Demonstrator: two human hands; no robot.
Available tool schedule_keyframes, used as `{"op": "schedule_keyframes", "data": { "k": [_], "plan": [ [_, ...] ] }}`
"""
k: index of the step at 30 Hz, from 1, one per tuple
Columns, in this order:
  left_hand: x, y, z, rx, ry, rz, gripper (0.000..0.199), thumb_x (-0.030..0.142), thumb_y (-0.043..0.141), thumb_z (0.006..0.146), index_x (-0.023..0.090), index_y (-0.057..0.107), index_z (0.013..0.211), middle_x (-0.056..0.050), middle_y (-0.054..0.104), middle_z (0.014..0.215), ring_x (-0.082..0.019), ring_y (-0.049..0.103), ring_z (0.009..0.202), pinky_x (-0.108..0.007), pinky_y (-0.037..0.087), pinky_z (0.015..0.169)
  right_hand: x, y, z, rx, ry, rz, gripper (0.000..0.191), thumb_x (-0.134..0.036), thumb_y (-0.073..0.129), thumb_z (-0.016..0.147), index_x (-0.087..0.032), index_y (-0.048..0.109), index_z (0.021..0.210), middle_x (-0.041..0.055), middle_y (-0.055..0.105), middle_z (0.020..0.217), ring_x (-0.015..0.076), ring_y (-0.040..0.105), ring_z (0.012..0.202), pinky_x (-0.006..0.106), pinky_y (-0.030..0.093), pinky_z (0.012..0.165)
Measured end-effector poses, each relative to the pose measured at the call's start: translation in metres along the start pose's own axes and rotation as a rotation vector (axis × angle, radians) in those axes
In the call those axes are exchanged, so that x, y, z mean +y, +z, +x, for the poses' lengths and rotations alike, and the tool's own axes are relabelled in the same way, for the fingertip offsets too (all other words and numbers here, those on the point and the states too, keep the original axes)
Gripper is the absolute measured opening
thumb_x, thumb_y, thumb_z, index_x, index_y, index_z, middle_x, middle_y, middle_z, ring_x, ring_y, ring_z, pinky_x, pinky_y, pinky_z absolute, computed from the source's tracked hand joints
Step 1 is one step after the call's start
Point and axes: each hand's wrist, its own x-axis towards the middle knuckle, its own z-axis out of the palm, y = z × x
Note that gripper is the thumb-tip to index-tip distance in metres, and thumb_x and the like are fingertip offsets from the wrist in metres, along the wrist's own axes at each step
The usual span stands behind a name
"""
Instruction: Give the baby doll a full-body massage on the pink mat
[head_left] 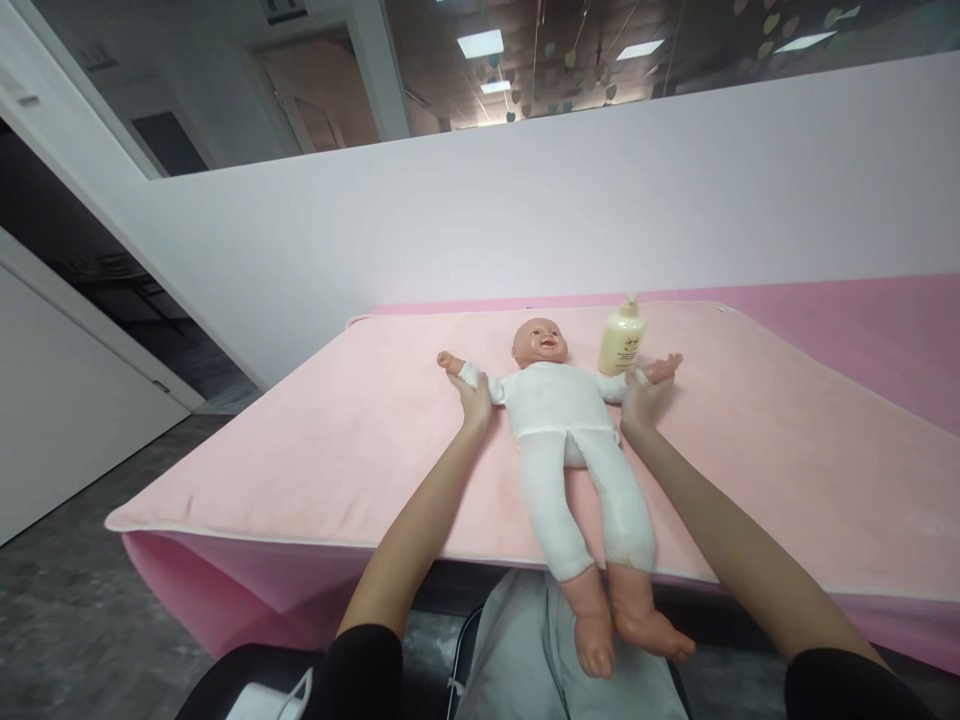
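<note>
The doll (570,430) lies face up at frame centre on the pink mat (787,440), its feet hanging past the near edge. Both arms reach straight out from the bottom of the frame. The left hand (474,397) wraps the doll's arm at left of centre, fingers partly hidden under the sleeve. The right hand (640,398) clasps the other arm, its fingertips hard to make out. A bottle (622,340) stands just behind the right hand.

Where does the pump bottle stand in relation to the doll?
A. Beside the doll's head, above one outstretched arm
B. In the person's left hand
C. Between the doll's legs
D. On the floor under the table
A: the pump bottle stands upright on the pink mat, next to the head of the doll, just beyond the arm that the right hand holds; the left hand holds the other arm.
</note>
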Motion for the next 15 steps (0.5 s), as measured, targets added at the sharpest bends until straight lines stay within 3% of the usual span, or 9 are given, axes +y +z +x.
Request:
{"op": "schedule_keyframes", "data": {
  "k": [2, 4, 7, 10, 15],
  "plan": [
    [0.003, -0.001, -0.008, -0.163, 0.217, 0.246, 0.075, 0.027, 0.048, 0.090, 0.021, 0.006, 0.151, -0.012, 0.053, 0.131, -0.023, 0.057, 0.111, -0.035, 0.047, 0.091, -0.009, 0.000, -0.009, -0.166, -0.106, -0.048, 0.077, -0.024, 0.052, 0.075, -0.021, 0.024, 0.146, 0.0098, 0.039, 0.145, 0.0238, 0.042, 0.130, 0.043, 0.036, 0.108],
    [0.008, -0.002, -0.016, -0.352, 0.418, 0.534, 0.065, 0.025, 0.044, 0.091, 0.028, 0.018, 0.151, -0.010, 0.055, 0.126, -0.024, 0.057, 0.107, -0.035, 0.047, 0.087, -0.016, 0.000, -0.014, -0.429, -0.223, -0.168, 0.070, -0.018, 0.051, 0.074, -0.023, 0.037, 0.142, 0.0083, 0.053, 0.132, 0.0252, 0.051, 0.120, 0.043, 0.041, 0.103],
    [0.016, 0.001, -0.024, -0.463, 0.626, 0.862, 0.055, 0.020, 0.040, 0.092, 0.039, 0.034, 0.144, -0.008, 0.052, 0.127, -0.024, 0.055, 0.107, -0.033, 0.047, 0.085, -0.022, -0.001, -0.015, -0.693, -0.448, -0.374, 0.068, -0.006, 0.043, 0.068, -0.021, 0.051, 0.134, 0.0086, 0.061, 0.115, 0.0259, 0.055, 0.108, 0.042, 0.043, 0.096],
    [0.021, 0.003, -0.027, -0.454, 0.689, 0.982, 0.056, 0.020, 0.038, 0.094, 0.041, 0.031, 0.145, -0.009, 0.050, 0.127, -0.024, 0.055, 0.105, -0.033, 0.047, 0.083, -0.023, 0.000, -0.012, -0.751, -0.569, -0.496, 0.071, 0.000, 0.039, 0.065, -0.019, 0.055, 0.131, 0.0098, 0.063, 0.105, 0.0258, 0.055, 0.100, 0.041, 0.044, 0.091],
    [0.022, 0.003, -0.027, -0.502, 0.713, 1.027, 0.058, 0.017, 0.033, 0.094, 0.043, 0.029, 0.145, -0.010, 0.047, 0.129, -0.026, 0.054, 0.106, -0.036, 0.047, 0.083, -0.023, 0.002, -0.010, -0.808, -0.600, -0.574, 0.068, 0.000, 0.038, 0.066, -0.020, 0.058, 0.128, 0.0105, 0.063, 0.105, 0.0271, 0.053, 0.098, 0.043, 0.043, 0.089]
  ]
}}
